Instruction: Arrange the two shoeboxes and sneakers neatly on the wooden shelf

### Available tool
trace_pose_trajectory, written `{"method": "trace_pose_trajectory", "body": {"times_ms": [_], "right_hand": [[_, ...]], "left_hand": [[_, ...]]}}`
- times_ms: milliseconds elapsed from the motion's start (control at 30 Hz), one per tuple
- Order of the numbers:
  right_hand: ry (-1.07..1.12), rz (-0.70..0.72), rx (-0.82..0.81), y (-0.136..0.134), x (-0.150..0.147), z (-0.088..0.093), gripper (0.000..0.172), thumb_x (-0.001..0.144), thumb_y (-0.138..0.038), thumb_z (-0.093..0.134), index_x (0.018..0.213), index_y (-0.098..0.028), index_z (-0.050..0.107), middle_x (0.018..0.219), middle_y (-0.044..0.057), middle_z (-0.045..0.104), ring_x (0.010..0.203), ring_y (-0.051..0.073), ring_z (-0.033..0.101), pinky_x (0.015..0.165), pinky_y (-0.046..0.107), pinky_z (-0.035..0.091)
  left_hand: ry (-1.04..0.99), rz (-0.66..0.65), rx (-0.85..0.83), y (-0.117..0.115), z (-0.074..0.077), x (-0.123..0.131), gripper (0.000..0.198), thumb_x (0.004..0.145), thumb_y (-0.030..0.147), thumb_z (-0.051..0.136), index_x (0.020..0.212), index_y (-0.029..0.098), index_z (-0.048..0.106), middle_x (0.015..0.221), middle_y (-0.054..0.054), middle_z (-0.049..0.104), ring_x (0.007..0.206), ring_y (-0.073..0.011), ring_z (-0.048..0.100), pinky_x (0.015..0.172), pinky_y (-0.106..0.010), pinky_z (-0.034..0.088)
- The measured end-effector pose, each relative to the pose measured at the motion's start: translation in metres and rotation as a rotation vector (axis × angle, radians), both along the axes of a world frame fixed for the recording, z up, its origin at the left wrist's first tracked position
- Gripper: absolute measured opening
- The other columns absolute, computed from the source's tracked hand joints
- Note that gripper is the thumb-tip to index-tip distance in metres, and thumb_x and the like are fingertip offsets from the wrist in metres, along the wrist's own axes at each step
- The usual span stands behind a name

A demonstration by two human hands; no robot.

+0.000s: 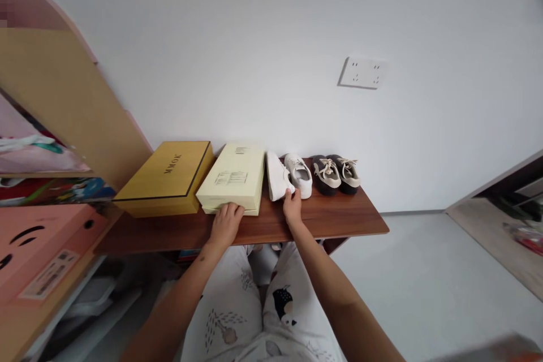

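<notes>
A cream shoebox (232,172) lies on the brown wooden shelf (326,220), its lid sitting slightly askew over its base. My left hand (228,222) has its fingers curled at the box's front edge, with the fingertips partly hidden there. To the right, my right hand (292,206) pinches the heel end of a white shoe (276,176), which is tipped on its side next to the box. Its mate, another white shoe (299,175), stands upright just beside it.
A yellow box (169,175) marked MMOK is at the left of the shelf. Black shoes with cream laces (326,174) stand at the right. A pink box (42,254) sits on a unit at far left. Behind is a white wall with a socket plate (362,73).
</notes>
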State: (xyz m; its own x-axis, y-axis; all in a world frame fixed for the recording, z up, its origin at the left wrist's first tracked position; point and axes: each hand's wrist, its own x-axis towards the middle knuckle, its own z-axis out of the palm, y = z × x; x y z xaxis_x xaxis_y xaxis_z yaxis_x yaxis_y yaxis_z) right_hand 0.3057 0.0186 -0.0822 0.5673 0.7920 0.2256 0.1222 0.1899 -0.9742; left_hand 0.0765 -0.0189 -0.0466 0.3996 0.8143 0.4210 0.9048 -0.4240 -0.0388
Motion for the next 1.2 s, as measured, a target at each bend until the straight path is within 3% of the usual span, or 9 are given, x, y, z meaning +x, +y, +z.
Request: {"method": "trace_pose_trajectory", "body": {"times_ms": [200,300,433,567,667,833,967,1100,1200], "right_hand": [[-0.607,-0.202,-0.084,-0.017,0.037,0.030,0.034,0.090,-0.031,0.052,0.120,-0.016,0.059,0.135,0.021,0.054,0.126,0.032,0.051,0.106,0.050,0.040],[-0.728,-0.144,-0.235,-0.010,0.064,0.048,0.043,0.084,-0.029,0.060,0.125,-0.015,0.055,0.135,0.024,0.053,0.126,0.036,0.051,0.103,0.052,0.042],[-0.568,-0.036,-0.296,-0.001,0.088,0.054,0.037,0.084,-0.040,0.060,0.113,-0.017,0.055,0.106,0.016,0.066,0.103,0.032,0.064,0.090,0.046,0.052],[-0.043,-0.069,-0.211,-0.004,0.094,0.038,0.040,0.092,-0.056,0.045,0.113,-0.022,0.048,0.096,0.008,0.068,0.087,0.024,0.070,0.077,0.040,0.059],[0.262,-0.008,-0.266,-0.017,0.095,0.023,0.046,0.097,-0.056,0.025,0.124,-0.022,0.041,0.092,0.006,0.067,0.071,0.020,0.072,0.065,0.037,0.060],[-0.020,-0.143,-0.338,-0.068,0.093,0.007,0.063,0.093,-0.058,0.041,0.140,-0.017,0.038,0.096,0.011,0.069,0.070,0.024,0.070,0.068,0.040,0.059],[-0.250,-0.101,-0.178,-0.105,0.059,0.001,0.051,0.092,-0.051,0.048,0.131,-0.018,0.051,0.115,0.016,0.064,0.095,0.026,0.067,0.085,0.043,0.056],[-0.318,0.131,-0.053,-0.107,0.020,0.005,0.044,0.093,-0.042,0.051,0.131,-0.020,0.053,0.129,0.018,0.057,0.102,0.024,0.065,0.086,0.040,0.056],[-0.420,-0.037,0.030,-0.087,0.038,0.025,0.040,0.095,-0.038,0.047,0.130,-0.020,0.053,0.129,0.017,0.057,0.113,0.026,0.061,0.096,0.044,0.051]], "left_hand": [[-0.161,-0.110,0.020,-0.002,-0.005,0.008,0.017,0.094,0.024,0.051,0.103,0.018,0.066,0.101,-0.014,0.063,0.098,-0.0286,0.057,0.088,-0.041,0.046],[-0.269,-0.137,0.084,-0.006,-0.003,0.018,0.025,0.094,0.027,0.052,0.115,0.019,0.064,0.109,-0.014,0.065,0.104,-0.0299,0.059,0.092,-0.043,0.045],[-0.475,-0.064,0.178,-0.008,0.010,0.030,0.031,0.094,0.031,0.052,0.121,0.019,0.060,0.117,-0.016,0.063,0.111,-0.0304,0.058,0.098,-0.046,0.043],[-0.676,0.134,0.285,-0.001,0.019,0.023,0.043,0.092,0.036,0.054,0.128,0.015,0.052,0.133,-0.023,0.052,0.128,-0.0347,0.047,0.110,-0.053,0.033],[-0.735,0.233,0.232,0.014,0.026,0.010,0.055,0.089,0.039,0.056,0.135,0.011,0.045,0.142,-0.026,0.043,0.137,-0.0369,0.039,0.115,-0.055,0.028],[-0.783,0.398,0.036,0.053,0.048,-0.007,0.063,0.084,0.039,0.059,0.136,0.006,0.046,0.140,-0.029,0.049,0.137,-0.0394,0.042,0.113,-0.055,0.033],[-0.793,0.525,-0.277,0.073,0.061,-0.003,0.047,0.081,0.043,0.064,0.116,0.012,0.062,0.113,-0.023,0.068,0.113,-0.0400,0.063,0.098,-0.053,0.047],[-0.849,0.509,-0.309,0.079,0.062,0.005,0.037,0.083,0.040,0.063,0.112,0.016,0.066,0.108,-0.018,0.072,0.106,-0.0345,0.067,0.094,-0.045,0.050],[-0.895,0.482,-0.271,0.082,0.057,0.001,0.038,0.083,0.037,0.064,0.115,0.017,0.068,0.113,-0.016,0.073,0.110,-0.0339,0.066,0.099,-0.046,0.048]]}}
